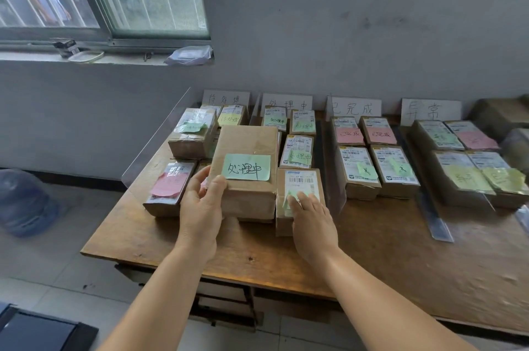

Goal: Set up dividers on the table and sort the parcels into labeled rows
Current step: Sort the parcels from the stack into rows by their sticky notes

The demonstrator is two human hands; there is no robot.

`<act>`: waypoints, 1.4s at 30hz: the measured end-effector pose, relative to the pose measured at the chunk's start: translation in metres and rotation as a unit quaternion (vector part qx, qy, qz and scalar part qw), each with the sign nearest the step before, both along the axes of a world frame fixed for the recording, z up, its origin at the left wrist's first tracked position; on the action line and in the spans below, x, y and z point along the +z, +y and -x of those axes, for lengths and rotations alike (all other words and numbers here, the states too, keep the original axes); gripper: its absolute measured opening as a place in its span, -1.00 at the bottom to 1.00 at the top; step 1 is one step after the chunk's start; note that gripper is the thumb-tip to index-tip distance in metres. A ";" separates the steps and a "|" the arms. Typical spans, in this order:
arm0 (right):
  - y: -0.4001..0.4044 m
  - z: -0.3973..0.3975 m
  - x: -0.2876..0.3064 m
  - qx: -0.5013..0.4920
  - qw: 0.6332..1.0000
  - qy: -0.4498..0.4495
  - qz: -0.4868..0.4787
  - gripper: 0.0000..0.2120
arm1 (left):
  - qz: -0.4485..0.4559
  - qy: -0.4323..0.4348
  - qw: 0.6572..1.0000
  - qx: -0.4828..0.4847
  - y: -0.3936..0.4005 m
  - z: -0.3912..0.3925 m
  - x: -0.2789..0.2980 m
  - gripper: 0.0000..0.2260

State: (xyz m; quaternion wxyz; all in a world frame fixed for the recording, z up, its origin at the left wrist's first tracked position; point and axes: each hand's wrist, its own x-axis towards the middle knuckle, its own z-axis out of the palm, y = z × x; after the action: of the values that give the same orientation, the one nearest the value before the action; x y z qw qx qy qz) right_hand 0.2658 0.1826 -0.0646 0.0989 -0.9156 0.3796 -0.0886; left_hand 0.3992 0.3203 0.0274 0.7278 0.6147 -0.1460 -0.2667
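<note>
Sorting step, frame centre: your left hand [201, 201] fingers curl round green-noted parcel [246, 171]; right hand [310, 219] fingers pressed flat on neighbouring parcel [300, 193]. Next, probably: seat it in row 2.

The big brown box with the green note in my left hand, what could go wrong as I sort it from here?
1. The big box is held only at its near corner by the left hand; that grip may let it tip or slide.
2. It hangs over smaller parcels and could knock the pink-note parcel askew.
3. The right hand presses the green note on the small box; its curled edge may peel.
</note>
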 end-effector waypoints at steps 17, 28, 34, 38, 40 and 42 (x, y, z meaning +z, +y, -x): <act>-0.032 -0.009 0.121 0.023 0.864 -0.388 -0.320 -0.29 | 0.006 -0.031 0.999 -0.027 -0.060 0.007 0.034 -0.81; -0.135 -0.060 0.132 -0.001 0.883 -0.335 -0.330 -0.62 | -0.115 -0.137 0.983 -0.044 -0.180 -0.040 0.040 -0.65; -0.173 -0.093 0.102 -0.027 0.903 -0.250 -0.349 -0.62 | -0.227 -0.155 0.960 -0.049 -0.216 -0.066 0.010 -0.70; -0.178 -0.104 0.083 -0.036 0.906 -0.214 -0.364 -0.60 | -0.279 -0.149 0.948 -0.042 -0.223 -0.077 -0.008 -0.71; -0.178 -0.108 0.075 -0.038 0.905 -0.200 -0.373 -0.61 | -0.304 -0.147 0.940 -0.045 -0.223 -0.081 -0.014 -0.68; -0.177 -0.111 0.067 -0.038 0.905 -0.192 -0.379 -0.62 | -0.321 -0.145 0.935 -0.048 -0.222 -0.084 -0.018 -0.65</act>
State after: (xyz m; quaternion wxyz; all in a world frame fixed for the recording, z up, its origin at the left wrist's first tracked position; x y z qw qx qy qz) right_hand 0.3766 0.0055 0.0027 0.5058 -0.7594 0.3925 -0.1161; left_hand 0.4828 0.0982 0.0095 0.4488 0.8399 -0.1863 -0.2418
